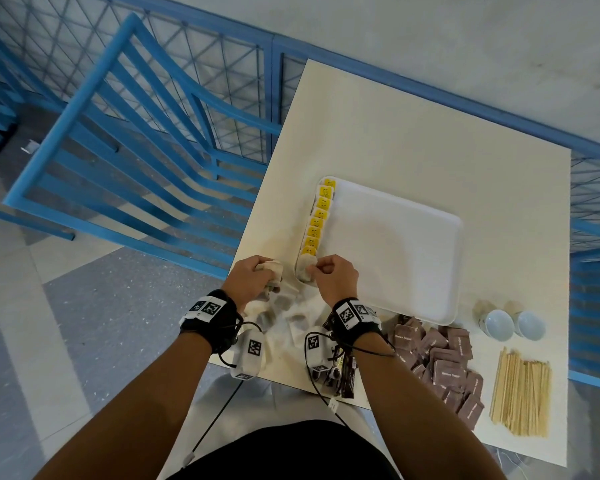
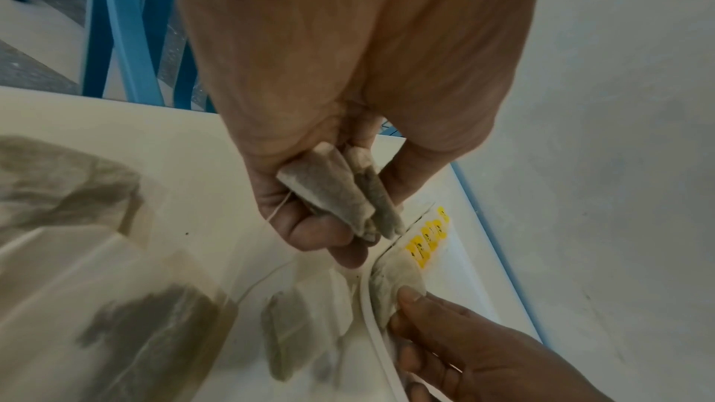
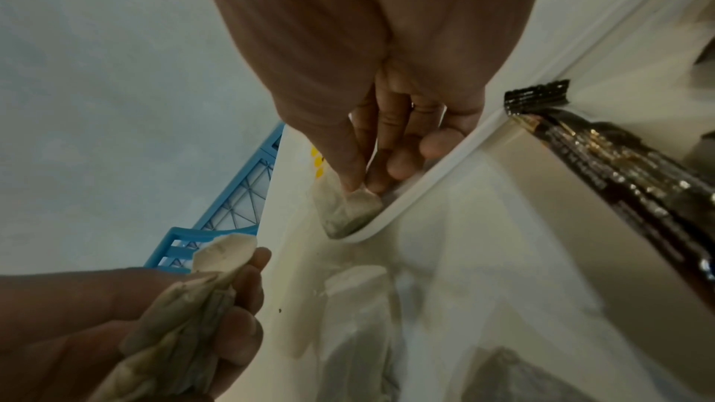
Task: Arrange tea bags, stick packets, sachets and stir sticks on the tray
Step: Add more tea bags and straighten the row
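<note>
My right hand (image 1: 333, 277) pinches tea bag (image 1: 306, 268) at tray (image 1: 395, 251) near corner, extending yellow-tagged row. Left hand (image 1: 253, 277) grips spare bags. Next: release, take another.

From my seat I see a plain white tray (image 1: 395, 251) on a cream table (image 1: 413, 140). The tags (image 1: 317, 220) lined along the tray's left edge are bright yellow with small dark marks. The tea bags (image 2: 340, 194) I hold in my left hand (image 1: 253, 278) are off-white paper, shaded grey-green by the leaf inside. The sachets (image 1: 444, 362) are dull purplish brown with pale lettering; the stir sticks (image 1: 520, 393) are pale straw yellow; the stick packets (image 3: 619, 164) are glossy black with gold print. Two cups (image 1: 513, 323) are pale blue-white. The railings (image 1: 125, 140) are bright blue, and both wrist bands (image 1: 215, 317) are black with black-and-white square codes.
</note>
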Available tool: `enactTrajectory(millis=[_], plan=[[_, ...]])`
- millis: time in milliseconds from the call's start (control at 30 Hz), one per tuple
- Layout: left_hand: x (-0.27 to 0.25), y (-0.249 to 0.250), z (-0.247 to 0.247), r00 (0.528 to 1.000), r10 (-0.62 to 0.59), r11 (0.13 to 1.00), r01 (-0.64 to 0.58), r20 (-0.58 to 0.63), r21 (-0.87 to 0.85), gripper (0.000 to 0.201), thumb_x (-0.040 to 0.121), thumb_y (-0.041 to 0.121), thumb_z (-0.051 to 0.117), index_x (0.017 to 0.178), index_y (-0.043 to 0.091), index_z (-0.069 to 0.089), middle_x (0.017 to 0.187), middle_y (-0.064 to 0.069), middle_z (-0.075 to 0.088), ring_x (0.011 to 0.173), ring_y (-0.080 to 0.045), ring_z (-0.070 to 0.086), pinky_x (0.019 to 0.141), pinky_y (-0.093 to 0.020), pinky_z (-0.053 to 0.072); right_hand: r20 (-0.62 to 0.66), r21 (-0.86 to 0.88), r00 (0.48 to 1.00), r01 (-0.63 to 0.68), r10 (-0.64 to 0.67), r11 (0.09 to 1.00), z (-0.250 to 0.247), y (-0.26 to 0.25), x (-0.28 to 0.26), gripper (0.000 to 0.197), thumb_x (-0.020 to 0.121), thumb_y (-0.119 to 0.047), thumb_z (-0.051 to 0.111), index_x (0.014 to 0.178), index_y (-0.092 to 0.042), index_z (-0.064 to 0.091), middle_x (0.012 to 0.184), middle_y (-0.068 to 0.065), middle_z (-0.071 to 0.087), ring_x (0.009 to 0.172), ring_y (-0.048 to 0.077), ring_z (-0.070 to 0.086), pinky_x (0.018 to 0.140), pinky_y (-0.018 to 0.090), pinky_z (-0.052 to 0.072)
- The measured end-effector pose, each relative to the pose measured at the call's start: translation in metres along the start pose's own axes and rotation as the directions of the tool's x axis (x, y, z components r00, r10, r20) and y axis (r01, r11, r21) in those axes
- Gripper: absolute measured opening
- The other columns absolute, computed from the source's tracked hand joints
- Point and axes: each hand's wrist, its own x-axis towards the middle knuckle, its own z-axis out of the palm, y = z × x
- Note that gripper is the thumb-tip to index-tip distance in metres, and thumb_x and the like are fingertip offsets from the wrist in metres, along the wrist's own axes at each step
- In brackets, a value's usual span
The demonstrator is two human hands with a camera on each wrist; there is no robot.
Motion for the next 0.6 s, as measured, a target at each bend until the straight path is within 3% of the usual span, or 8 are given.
enactTrajectory(millis=[100, 200, 267, 400, 500, 567, 600], plan=[[-0.001, 0.0, 0.0, 1.0, 0.024, 1.0, -0.024, 0.008, -0.007, 0.028, 0.092, 0.008, 0.069, 0.119, 0.008, 0.063, 0.103, -0.02, 0.073, 0.077, -0.023, 0.072, 0.054, -0.029, 0.053, -0.027, 0.031, 1.0, -0.004, 0.004, 1.0, -0.003, -0.001, -0.003, 0.023, 0.083, -0.028, 0.078, 0.099, -0.018, 0.066, 0.076, -0.01, 0.066, 0.08, 0.013, 0.062, 0.066, 0.015, 0.041], [-0.001, 0.002, 0.002, 0.999, 0.045, 0.999, -0.045, 0.024, -0.011, 0.03, 0.09, 0.011, 0.075, 0.117, 0.008, 0.062, 0.103, -0.02, 0.074, 0.08, -0.024, 0.073, 0.057, -0.031, 0.055, -0.082, 0.074, 0.997, 0.007, 0.0, 0.997, -0.008, -0.002, -0.008, 0.022, 0.084, -0.027, 0.076, 0.101, -0.019, 0.064, 0.075, -0.012, 0.065, 0.075, 0.009, 0.062, 0.074, 0.025, 0.048], [-0.001, 0.003, 0.004, 0.997, 0.058, 0.998, -0.058, 0.047, 0.003, 0.029, 0.091, 0.013, 0.075, 0.116, 0.004, 0.062, 0.101, -0.02, 0.075, 0.08, -0.025, 0.074, 0.059, -0.032, 0.055, -0.1, 0.082, 0.994, 0.057, -0.048, 0.995, -0.011, -0.004, -0.012, 0.014, 0.087, -0.026, 0.073, 0.099, -0.019, 0.068, 0.079, -0.011, 0.067, 0.072, 0.004, 0.061, 0.075, 0.025, 0.051], [-0.003, 0.01, 0.011, 0.993, 0.096, 0.995, -0.098, 0.067, 0.02, 0.022, 0.095, 0.014, 0.071, 0.109, -0.001, 0.063, 0.084, -0.016, 0.074, 0.08, -0.027, 0.073, 0.06, -0.031, 0.054, 0.05, 0.085, 0.982, 0.179, -0.184, 0.98, -0.017, -0.017, -0.021, 0.014, 0.091, -0.033, 0.071, 0.099, -0.022, 0.073, 0.088, -0.012, 0.071, 0.081, 0.003, 0.064, 0.072, 0.01, 0.044], [-0.008, 0.019, 0.017, 0.985, 0.13, 0.99, -0.136, 0.112, 0.045, 0.023, 0.096, 0.02, 0.07, 0.105, -0.001, 0.064, 0.08, -0.012, 0.074, 0.076, -0.022, 0.074, 0.06, -0.03, 0.054, 0.121, 0.063, 0.961, 0.241, -0.247, 0.969, -0.02, -0.024, -0.028, 0.017, 0.092, -0.035, 0.071, 0.101, -0.02, 0.075, 0.087, -0.013, 0.069, 0.078, -0.003, 0.061, 0.069, 0.004, 0.043], [-0.01, 0.024, 0.019, 0.982, 0.136, 0.987, -0.145, 0.132, 0.063, 0.022, 0.096, 0.022, 0.07, 0.103, 0.002, 0.064, 0.081, -0.011, 0.075, 0.075, -0.02, 0.074, 0.06, -0.029, 0.054, 0.091, 0.073, 0.963, 0.248, -0.255, 0.966, -0.022, -0.026, -0.029, 0.013, 0.093, -0.031, 0.07, 0.097, -0.019, 0.074, 0.086, -0.011, 0.07, 0.075, 0.0, 0.062, 0.072, 0.009, 0.046], [-0.011, 0.025, 0.021, 0.98, 0.137, 0.986, -0.149, 0.144, 0.076, 0.02, 0.096, 0.023, 0.07, 0.102, 0.004, 0.065, 0.081, -0.011, 0.075, 0.074, -0.02, 0.073, 0.059, -0.029, 0.053, 0.058, 0.1, 0.968, 0.239, -0.245, 0.966, -0.024, -0.026, -0.03, 0.01, 0.093, -0.029, 0.07, 0.094, -0.02, 0.074, 0.086, -0.009, 0.072, 0.076, 0.007, 0.065, 0.075, 0.019, 0.052]])
